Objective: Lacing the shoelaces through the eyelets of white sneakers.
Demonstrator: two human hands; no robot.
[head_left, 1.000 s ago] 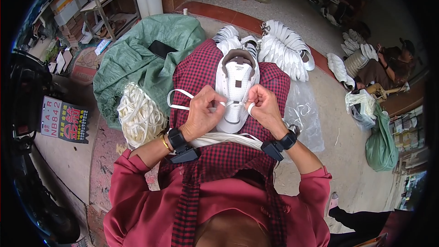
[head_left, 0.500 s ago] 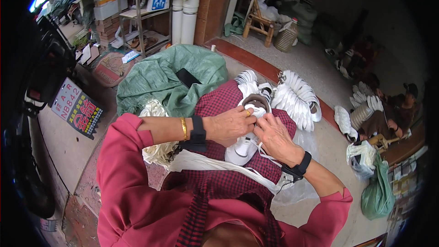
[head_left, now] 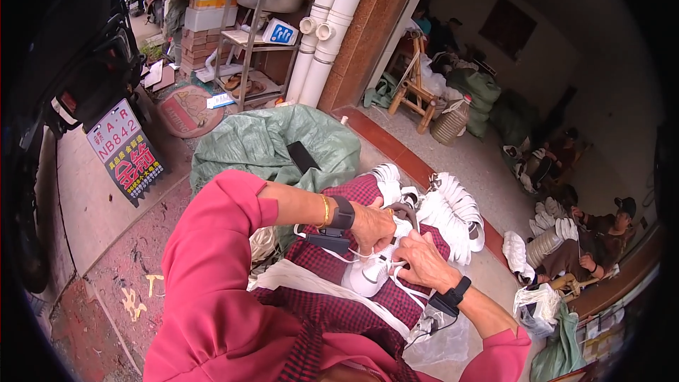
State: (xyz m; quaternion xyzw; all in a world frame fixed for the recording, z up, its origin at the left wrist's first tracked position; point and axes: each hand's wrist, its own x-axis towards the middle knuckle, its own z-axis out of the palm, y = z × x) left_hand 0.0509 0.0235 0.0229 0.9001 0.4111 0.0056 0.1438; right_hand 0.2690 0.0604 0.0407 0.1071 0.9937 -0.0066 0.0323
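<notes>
Left hand bent down over the left side of the white shoe, fingers on its throat; fingertips turned under, so cannot tell whether they pinch anything. Right hand on the right side of the same throat, fingers curled in, apparently gripping the white lace, which hangs in loose loops to the right of the shoe. Shoe lies between the two hands, toe toward the wearer, on a red-and-black checked cloth. Step in hand, as judged: lacing, part done, the eyelets mostly covered by the fingers. The next move would call for a firm hold on the lace tip, a clear eyelet, and slack drawn through without twisting or snagging the loops. Nearer the wearer than the shoe: a long white lace bundle across the cloth. Just beyond the shoe, to its right: a row of nested white shoes. Beyond it to the left: green sack, dark phone on top.
</notes>
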